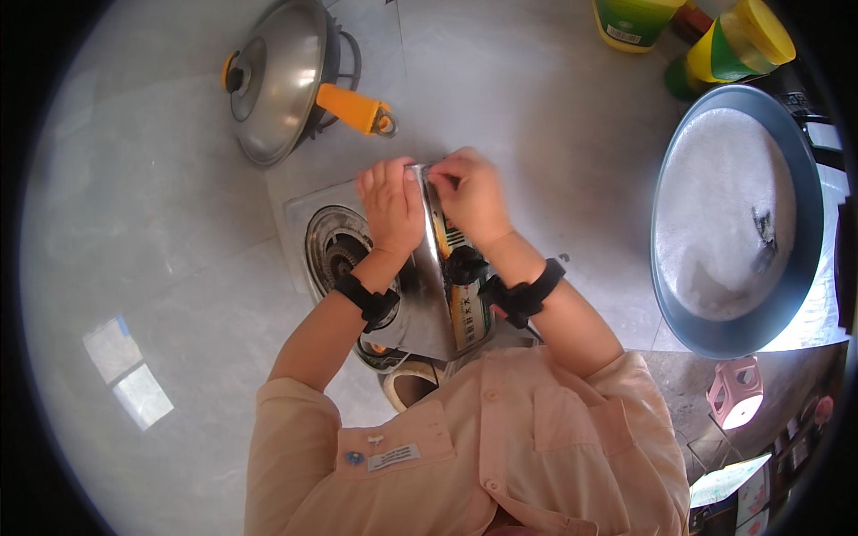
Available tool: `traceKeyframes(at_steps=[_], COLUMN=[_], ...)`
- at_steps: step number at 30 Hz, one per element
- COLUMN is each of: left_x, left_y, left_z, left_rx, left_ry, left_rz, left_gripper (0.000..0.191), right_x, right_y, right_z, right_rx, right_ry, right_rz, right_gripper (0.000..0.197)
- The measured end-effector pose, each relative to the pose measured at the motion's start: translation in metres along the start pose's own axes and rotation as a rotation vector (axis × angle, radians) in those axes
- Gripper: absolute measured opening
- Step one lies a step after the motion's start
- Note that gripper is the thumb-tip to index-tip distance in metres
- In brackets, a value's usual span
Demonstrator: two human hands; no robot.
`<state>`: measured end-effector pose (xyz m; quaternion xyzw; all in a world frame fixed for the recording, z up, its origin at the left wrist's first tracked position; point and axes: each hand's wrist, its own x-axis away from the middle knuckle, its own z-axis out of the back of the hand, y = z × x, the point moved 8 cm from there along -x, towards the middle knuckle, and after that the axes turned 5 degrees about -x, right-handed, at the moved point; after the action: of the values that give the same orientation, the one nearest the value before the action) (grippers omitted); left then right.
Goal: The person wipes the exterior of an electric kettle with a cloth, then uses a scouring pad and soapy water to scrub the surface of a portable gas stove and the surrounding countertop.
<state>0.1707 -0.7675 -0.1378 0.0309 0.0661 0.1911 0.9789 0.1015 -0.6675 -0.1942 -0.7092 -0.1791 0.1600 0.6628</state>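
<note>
A single-burner gas stove (422, 328) lies before me on a grey tiled surface, its steel top to the left and its printed front panel (468, 318) to the right. Brown stains mark that panel around a black knob (466, 265). My left hand (394, 211) holds the stove near its far corner, palm down, thumb along the edge. Beside it the ring burner (340, 258) is partly covered by my left forearm. My right hand (474, 197) is curled against the far end of the front edge, fingertips bent in. Whether something small is pinched there cannot be seen.
A blue-grey basin (660, 281) of sudsy water stands at the right, something dark in it. A lidded wok (288, 74) sits at the far left, its orange handle (348, 107) pointing towards my hands. Green-and-yellow tubs (741, 53) stand far right; a pink stool (737, 395) is lower right.
</note>
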Motion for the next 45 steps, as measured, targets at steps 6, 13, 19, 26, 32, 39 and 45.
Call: traceKeyframes(at_steps=[6, 13, 19, 26, 32, 39, 45], left_x=[0.002, 0.002, 0.003, 0.001, 0.003, 0.001, -0.001], left_y=[-0.003, -0.005, -0.006, -0.002, -0.003, -0.002, 0.001], left_z=[0.0, -0.003, -0.002, -0.004, -0.002, -0.002, -0.002], left_rx=[0.022, 0.012, -0.034, -0.034, 0.006, -0.007, -0.021], left_ry=[0.005, -0.003, 0.013, 0.02, 0.021, 0.019, 0.019], left_rz=[0.03, 0.024, 0.001, -0.03, -0.018, -0.019, -0.037], left_gripper=[0.02, 0.021, 0.019, 0.021, 0.022, 0.021, 0.021], right_x=[0.003, -0.001, -0.002, -0.005, 0.002, 0.016, 0.002], right_y=[-0.029, -0.037, -0.038, 0.024, 0.034, -0.001, -0.002], right_z=[-0.011, -0.014, -0.007, 0.024, 0.044, 0.029, 0.028], right_rx=[0.165, 0.25, 0.371, 0.429, 0.009, 0.255, 0.283], right_ry=[0.005, -0.035, -0.039, -0.035, 0.063, -0.04, -0.002], right_rz=[0.218, 0.215, 0.134, 0.089, -0.254, 0.215, 0.237], right_gripper=[0.006, 0.007, 0.008, 0.008, 0.014, 0.002, 0.004])
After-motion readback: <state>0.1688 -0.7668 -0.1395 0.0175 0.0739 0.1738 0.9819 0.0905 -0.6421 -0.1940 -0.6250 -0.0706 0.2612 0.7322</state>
